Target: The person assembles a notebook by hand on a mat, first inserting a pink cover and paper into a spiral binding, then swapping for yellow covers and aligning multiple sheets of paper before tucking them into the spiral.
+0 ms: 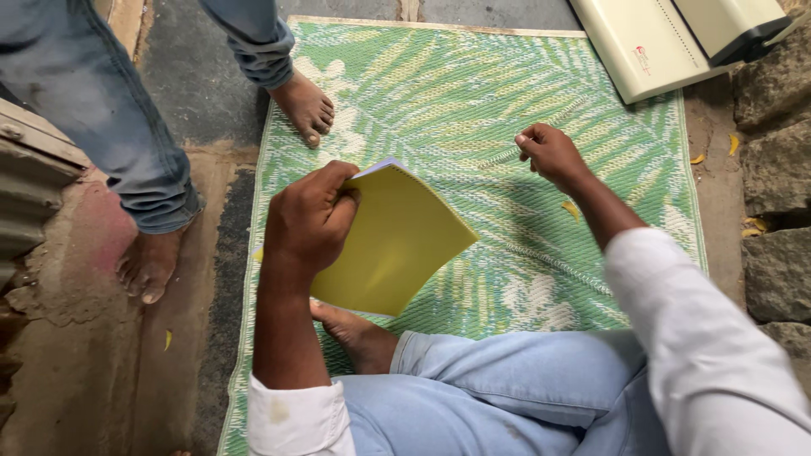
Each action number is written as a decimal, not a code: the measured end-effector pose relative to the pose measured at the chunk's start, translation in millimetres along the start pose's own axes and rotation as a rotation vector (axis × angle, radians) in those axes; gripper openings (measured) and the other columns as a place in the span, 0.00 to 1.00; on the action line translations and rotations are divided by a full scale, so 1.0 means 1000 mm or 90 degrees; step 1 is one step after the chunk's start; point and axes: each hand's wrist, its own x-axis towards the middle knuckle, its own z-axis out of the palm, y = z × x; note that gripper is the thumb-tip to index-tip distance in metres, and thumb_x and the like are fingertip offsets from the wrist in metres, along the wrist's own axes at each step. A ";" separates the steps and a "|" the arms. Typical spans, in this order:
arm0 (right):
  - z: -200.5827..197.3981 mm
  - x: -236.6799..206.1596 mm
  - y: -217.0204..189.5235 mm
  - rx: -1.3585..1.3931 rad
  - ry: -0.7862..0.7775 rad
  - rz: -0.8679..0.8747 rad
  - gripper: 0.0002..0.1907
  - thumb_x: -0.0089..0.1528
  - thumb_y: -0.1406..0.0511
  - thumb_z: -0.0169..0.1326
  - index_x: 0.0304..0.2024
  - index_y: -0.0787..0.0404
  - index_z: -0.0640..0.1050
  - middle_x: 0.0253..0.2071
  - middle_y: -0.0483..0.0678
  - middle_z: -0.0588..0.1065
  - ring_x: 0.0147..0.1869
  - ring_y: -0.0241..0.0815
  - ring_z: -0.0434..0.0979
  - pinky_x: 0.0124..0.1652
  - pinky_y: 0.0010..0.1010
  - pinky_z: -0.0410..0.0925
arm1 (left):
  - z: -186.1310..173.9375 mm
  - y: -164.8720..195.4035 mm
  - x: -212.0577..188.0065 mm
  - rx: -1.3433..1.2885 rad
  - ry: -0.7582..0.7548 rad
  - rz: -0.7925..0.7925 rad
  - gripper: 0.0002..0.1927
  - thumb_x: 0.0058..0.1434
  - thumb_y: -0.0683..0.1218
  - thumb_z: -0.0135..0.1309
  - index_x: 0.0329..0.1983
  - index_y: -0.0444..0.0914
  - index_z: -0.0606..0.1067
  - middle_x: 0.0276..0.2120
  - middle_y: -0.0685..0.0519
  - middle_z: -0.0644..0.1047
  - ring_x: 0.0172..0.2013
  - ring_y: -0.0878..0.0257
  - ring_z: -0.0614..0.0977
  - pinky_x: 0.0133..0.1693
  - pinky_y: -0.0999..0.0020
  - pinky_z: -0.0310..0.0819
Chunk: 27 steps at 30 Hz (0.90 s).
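place: makeshift floor-level binding workspace, outdoors or street-side | evidence: green woven mat [473, 101] on rough ground, stone blocks [773, 169] beside it, cream binding machine [676, 42] beyond the right hand [549, 154]

We are looking at a matt yellow paper booklet [393, 245] over a woven green plastic mat [473, 110]. We are seeing a smooth, glossy cream plastic machine [667, 42], rough grey stones [777, 169], faded denim and white cloth sleeves.
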 end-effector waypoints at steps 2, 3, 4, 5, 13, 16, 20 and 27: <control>-0.013 -0.031 -0.028 0.064 -0.069 -0.010 0.12 0.68 0.59 0.53 0.46 0.61 0.78 0.35 0.45 0.77 0.32 0.35 0.72 0.33 0.31 0.67 | 0.001 0.002 0.000 -0.006 0.011 0.026 0.12 0.59 0.42 0.51 0.46 0.40 0.77 0.35 0.45 0.81 0.34 0.47 0.84 0.36 0.54 0.76; -0.021 -0.052 -0.042 0.065 -0.082 -0.030 0.13 0.67 0.60 0.53 0.46 0.63 0.78 0.34 0.47 0.76 0.32 0.36 0.72 0.33 0.31 0.68 | 0.002 0.004 0.000 -0.009 0.017 0.038 0.12 0.60 0.42 0.51 0.47 0.40 0.77 0.36 0.44 0.82 0.35 0.46 0.84 0.36 0.54 0.77; -0.029 -0.076 -0.054 0.064 -0.094 -0.051 0.13 0.67 0.61 0.53 0.47 0.64 0.79 0.34 0.48 0.76 0.32 0.36 0.72 0.33 0.31 0.68 | 0.002 0.006 -0.001 -0.010 0.005 0.038 0.11 0.60 0.42 0.51 0.46 0.40 0.77 0.35 0.45 0.82 0.34 0.47 0.84 0.36 0.54 0.77; -0.036 -0.100 -0.066 0.077 -0.081 -0.101 0.14 0.67 0.61 0.53 0.49 0.63 0.79 0.34 0.46 0.77 0.33 0.34 0.72 0.34 0.29 0.68 | 0.003 0.008 0.000 -0.012 -0.007 0.038 0.10 0.60 0.43 0.51 0.45 0.40 0.77 0.35 0.45 0.82 0.34 0.47 0.85 0.36 0.54 0.77; -0.014 -0.200 -0.115 0.064 0.050 -0.396 0.14 0.65 0.64 0.62 0.53 0.60 0.81 0.34 0.43 0.71 0.36 0.33 0.69 0.36 0.26 0.66 | 0.029 0.045 -0.004 -0.046 -0.039 0.176 0.09 0.61 0.43 0.53 0.43 0.41 0.79 0.35 0.47 0.82 0.33 0.47 0.84 0.35 0.54 0.78; -0.005 -0.191 -0.111 0.118 -0.009 -0.387 0.13 0.62 0.65 0.64 0.48 0.61 0.81 0.35 0.44 0.71 0.36 0.33 0.70 0.34 0.26 0.68 | 0.032 0.052 -0.005 -0.041 -0.034 0.212 0.09 0.61 0.42 0.53 0.44 0.39 0.79 0.35 0.47 0.82 0.33 0.47 0.84 0.35 0.55 0.78; 0.000 -0.180 -0.094 0.019 0.019 -0.370 0.09 0.62 0.65 0.64 0.43 0.61 0.83 0.33 0.44 0.74 0.33 0.33 0.75 0.32 0.26 0.69 | 0.021 0.049 -0.008 -0.093 0.038 0.210 0.10 0.61 0.40 0.53 0.46 0.38 0.78 0.35 0.44 0.81 0.33 0.48 0.85 0.36 0.57 0.79; -0.007 -0.162 -0.080 0.483 0.011 -0.051 0.14 0.67 0.62 0.62 0.49 0.65 0.79 0.33 0.47 0.76 0.22 0.29 0.62 0.20 0.21 0.57 | 0.026 0.039 -0.008 -0.060 0.287 0.195 0.08 0.66 0.37 0.54 0.48 0.37 0.74 0.37 0.46 0.79 0.38 0.49 0.84 0.40 0.57 0.78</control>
